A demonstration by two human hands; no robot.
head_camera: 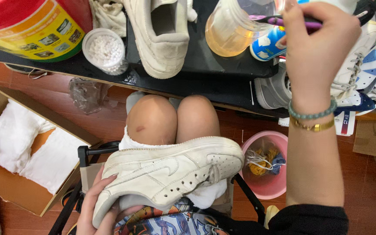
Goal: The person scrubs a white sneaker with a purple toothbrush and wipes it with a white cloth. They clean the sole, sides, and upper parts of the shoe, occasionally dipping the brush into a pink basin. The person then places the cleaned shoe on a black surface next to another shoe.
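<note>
A white sneaker [170,172] lies on its side across my lap, toe to the right. My left hand [94,209] cups its heel from below. My right hand [316,48] is raised over the black table [205,85] and grips a purple-handled brush [279,20], held near a clear jug of amber liquid [227,30]. A beaded bracelet and a gold one ring that wrist. A second white sneaker [162,35] rests sole-out on the table.
On the table stand a red and yellow tub [31,26], a small clear cup of white beads [105,50] and a blue-white can [266,45]. Several sneakers [370,69] pile up at right. A pink basin [268,167] and a cardboard box with white padding [22,148] sit on the wood floor.
</note>
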